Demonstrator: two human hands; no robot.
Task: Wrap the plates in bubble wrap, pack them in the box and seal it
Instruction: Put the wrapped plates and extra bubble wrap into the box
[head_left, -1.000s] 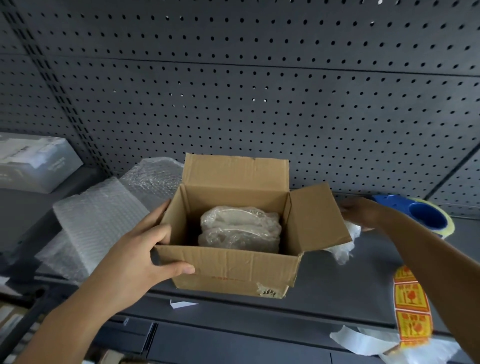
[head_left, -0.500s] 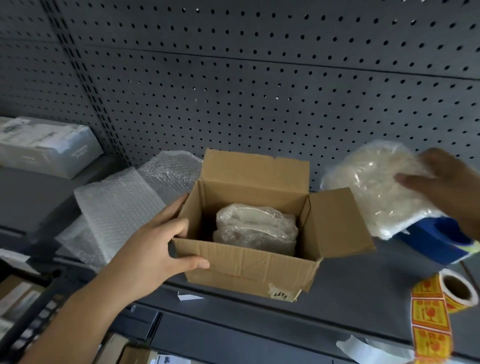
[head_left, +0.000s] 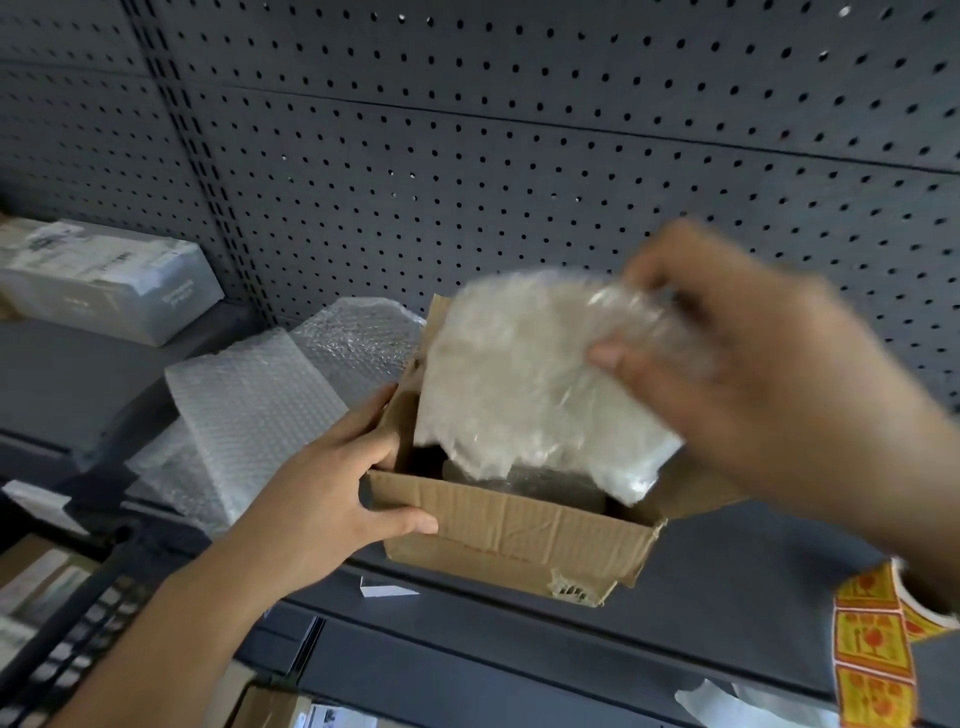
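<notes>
Since half a second ago, the wrapped plate (head_left: 519, 384) has been carried from the right side to a spot over the open box (head_left: 519, 535), where its lower edge is now held at the opening. It is gripped by the right hand (head_left: 753, 384), blurred by motion, with the thumb laid across the near face and the fingers curled behind. The box's near left corner is gripped by the left hand (head_left: 332, 493), with the thumb along the front wall and the fingers against the left side. The box stands on the shelf (head_left: 727, 582). Another wrapped bundle (head_left: 550, 486) is dimly seen inside it. Sheets of bubble wrap (head_left: 249, 405) lie just left of the box. On the sticker roll (head_left: 872, 639), yellow labels with red-orange symbols are seen, but no words can be read. Print on the grey carton (head_left: 104, 280) is too blurred to read.
</notes>
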